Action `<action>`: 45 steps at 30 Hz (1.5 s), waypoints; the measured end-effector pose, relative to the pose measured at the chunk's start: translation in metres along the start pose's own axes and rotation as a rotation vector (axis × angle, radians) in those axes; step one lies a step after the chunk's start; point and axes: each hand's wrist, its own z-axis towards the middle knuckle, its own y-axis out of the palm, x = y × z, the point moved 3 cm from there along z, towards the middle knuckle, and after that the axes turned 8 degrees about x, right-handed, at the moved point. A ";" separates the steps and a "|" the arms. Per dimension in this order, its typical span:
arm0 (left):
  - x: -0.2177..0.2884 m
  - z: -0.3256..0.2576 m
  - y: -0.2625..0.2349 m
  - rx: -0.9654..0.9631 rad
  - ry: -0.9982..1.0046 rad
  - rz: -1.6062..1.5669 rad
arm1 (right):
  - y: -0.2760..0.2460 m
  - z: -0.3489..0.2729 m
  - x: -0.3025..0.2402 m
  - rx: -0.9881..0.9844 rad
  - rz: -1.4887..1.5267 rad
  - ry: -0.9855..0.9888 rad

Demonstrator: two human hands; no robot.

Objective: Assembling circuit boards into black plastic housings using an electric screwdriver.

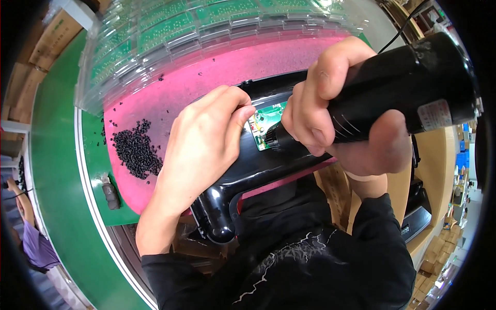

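Clear plastic trays [155,36] stacked at the far side of the bench hold rows of small green circuit boards [170,28]. In front of them lies a pink mat [206,72], with a loose heap of small black screws [135,150] on its left part. The left hand [201,144] lies flat on a glossy black plastic housing [258,170], pressing it down, fingertips beside a green circuit board [266,121] set in the housing. The right hand [330,103] is clenched around a black electric screwdriver [408,88], whose tip meets that board. The mat rests on a green conveyor belt [57,170]. Cardboard boxes [444,253] stand at the right, and another person [31,243] is at the lower left.
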 end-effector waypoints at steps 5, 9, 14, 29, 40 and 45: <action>0.003 0.002 -0.002 -0.051 -0.038 0.076 | 0.001 -0.001 0.003 -0.004 -0.011 0.054; -0.002 -0.002 0.001 -0.068 -0.048 0.063 | 0.005 -0.002 0.008 -0.027 -0.008 0.110; -0.006 -0.002 0.001 -0.027 0.038 -0.024 | 0.010 -0.002 0.008 -0.001 -0.045 0.123; -0.006 -0.005 0.007 -0.366 0.021 -0.117 | -0.008 -0.007 -0.006 0.106 0.088 -0.088; 0.003 -0.004 0.002 -0.194 0.065 -0.235 | -0.009 0.001 -0.044 -0.051 0.107 -0.176; 0.009 0.002 0.004 -0.263 0.067 -0.183 | -0.029 -0.007 -0.037 -0.064 0.094 -0.325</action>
